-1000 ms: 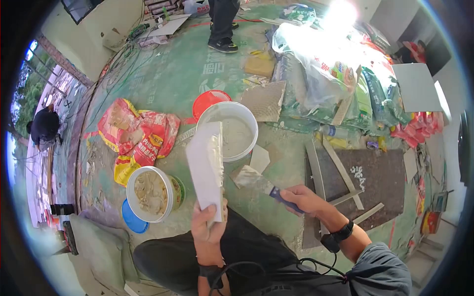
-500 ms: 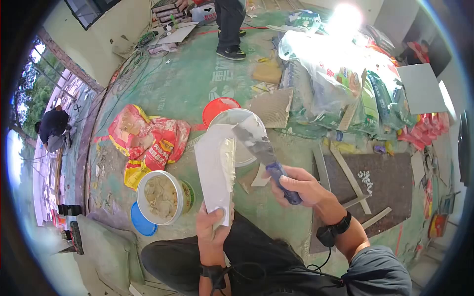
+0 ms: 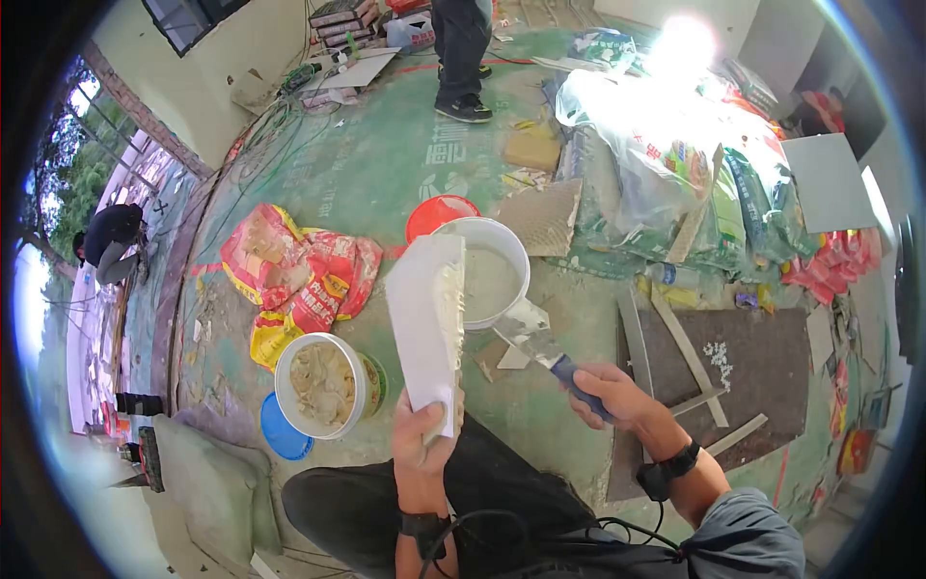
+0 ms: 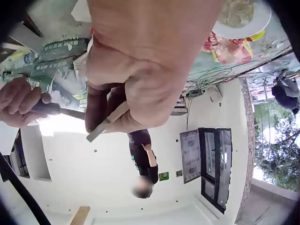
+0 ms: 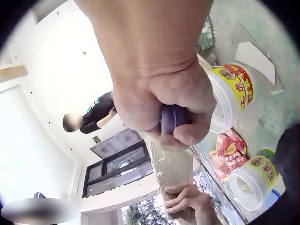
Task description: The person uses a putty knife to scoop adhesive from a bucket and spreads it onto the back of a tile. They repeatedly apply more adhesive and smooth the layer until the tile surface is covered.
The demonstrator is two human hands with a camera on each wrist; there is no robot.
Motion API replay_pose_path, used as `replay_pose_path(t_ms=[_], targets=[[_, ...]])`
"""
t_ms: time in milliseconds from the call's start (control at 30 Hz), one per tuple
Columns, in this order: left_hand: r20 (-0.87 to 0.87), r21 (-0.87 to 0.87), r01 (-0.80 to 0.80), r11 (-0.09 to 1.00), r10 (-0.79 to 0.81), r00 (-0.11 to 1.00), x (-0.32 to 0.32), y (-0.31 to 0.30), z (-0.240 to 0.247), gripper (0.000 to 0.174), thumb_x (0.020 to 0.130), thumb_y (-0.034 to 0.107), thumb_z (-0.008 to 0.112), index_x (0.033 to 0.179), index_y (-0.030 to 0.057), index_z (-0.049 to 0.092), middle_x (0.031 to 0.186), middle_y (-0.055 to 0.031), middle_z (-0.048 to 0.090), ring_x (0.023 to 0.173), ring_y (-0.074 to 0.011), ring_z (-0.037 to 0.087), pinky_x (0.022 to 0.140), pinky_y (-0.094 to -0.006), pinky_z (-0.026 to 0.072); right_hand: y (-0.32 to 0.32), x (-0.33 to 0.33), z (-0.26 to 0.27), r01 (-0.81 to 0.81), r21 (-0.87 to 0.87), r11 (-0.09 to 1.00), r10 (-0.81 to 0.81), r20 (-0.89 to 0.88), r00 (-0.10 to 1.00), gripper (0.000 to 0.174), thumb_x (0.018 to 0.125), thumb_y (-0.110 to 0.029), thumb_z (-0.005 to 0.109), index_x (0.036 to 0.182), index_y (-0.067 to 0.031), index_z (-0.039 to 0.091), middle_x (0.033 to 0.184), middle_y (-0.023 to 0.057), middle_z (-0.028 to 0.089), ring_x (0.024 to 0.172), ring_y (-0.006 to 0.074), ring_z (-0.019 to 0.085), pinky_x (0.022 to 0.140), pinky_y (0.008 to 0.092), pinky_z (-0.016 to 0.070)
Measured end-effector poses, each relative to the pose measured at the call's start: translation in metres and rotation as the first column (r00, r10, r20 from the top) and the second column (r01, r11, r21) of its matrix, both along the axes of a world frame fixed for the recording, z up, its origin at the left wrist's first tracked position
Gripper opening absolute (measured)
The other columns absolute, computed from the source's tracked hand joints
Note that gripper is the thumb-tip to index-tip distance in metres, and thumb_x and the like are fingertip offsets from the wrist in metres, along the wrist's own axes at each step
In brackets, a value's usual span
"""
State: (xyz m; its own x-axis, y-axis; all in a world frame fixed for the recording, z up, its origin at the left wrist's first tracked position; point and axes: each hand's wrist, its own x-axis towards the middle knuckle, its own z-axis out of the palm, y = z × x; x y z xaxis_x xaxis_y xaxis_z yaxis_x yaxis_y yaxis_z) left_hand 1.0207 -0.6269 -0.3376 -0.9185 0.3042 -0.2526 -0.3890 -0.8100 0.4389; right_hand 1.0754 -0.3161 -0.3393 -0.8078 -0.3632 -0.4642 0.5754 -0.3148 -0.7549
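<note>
My left hand [image 3: 426, 442] grips the lower end of a long white board [image 3: 415, 318], thumb on its face. Pale, ragged paste lines the board's right edge; in the right wrist view its other face [image 5: 172, 164] is ridged. My right hand [image 3: 622, 396] is wrapped around the dark blue handle of a putty knife [image 3: 526, 328], whose blade is smeared with paste. The blade lies just right of the board, overlapping the lower rim of a white bucket [image 3: 526, 280] of grey-white paste in the head view.
A second bucket [image 3: 374, 381] with lumpy beige contents stands left, beside a blue lid [image 3: 283, 429]. Behind are a red-yellow sack [image 3: 333, 280] and a red lid [image 3: 434, 214]. Wood strips [image 3: 687, 347] lie on a dark panel at right. A person's legs [image 3: 461, 53] stand at the back.
The putty knife swung up to the board's upper right edge half a second ago, then came back down and right, away from the board. My left hand still holds the board upright.
</note>
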Motion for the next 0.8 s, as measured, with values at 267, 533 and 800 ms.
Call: replay_pose_path(t_ms=[267, 533, 800], targets=[[-0.064, -0.186, -0.107, 0.977, 0.097, 0.993, -0.01, 0.007, 0.016, 0.063, 0.081, -0.007, 0.076, 0.138, 0.0, 0.05, 0.12, -0.0145, 0.067, 0.102, -0.0284, 0.071, 0.086, -0.0401, 0.0604, -0.033, 0.019, 0.042, 0.346, 0.655, 0.672, 0.143, -0.573, 0.807, 0.044, 0.096, -0.016, 0.069, 0.136, 0.0004, 0.063, 0.086, 0.0138, 0.066, 0.072, 0.0251, 0.066, 0.065, 0.0355, 0.0503], [-0.103, -0.372, -0.121, 0.92, 0.089, 0.991, 0.003, 0.025, 0.014, 0.073, 0.08, -0.006, 0.08, 0.144, 0.0022, 0.046, 0.13, -0.0117, 0.064, 0.117, -0.0259, 0.066, 0.099, -0.0411, 0.0549, -0.055, -0.006, 0.046, 0.492, 0.691, 0.529, 0.238, -0.678, 0.695, 0.045, 0.091, -0.014, 0.07, 0.133, 0.0023, 0.064, 0.083, 0.0223, 0.062, 0.07, 0.04, 0.064, 0.062, 0.0436, 0.0508], [-0.133, -0.375, -0.104, 0.921, 0.058, 0.989, 0.005, 0.033, 0.012, 0.077, 0.081, -0.007, 0.079, 0.148, 0.004, 0.042, 0.13, -0.0132, 0.062, 0.114, -0.0269, 0.067, 0.097, -0.0413, 0.0559, -0.028, -0.052, 0.069, 0.325, 0.435, 0.84, -0.073, -0.502, 0.862, 0.028, 0.105, -0.02, 0.058, 0.118, 0.0038, 0.066, 0.076, 0.0031, 0.066, 0.057, 0.0081, 0.058, 0.052, 0.0271, 0.0439]])
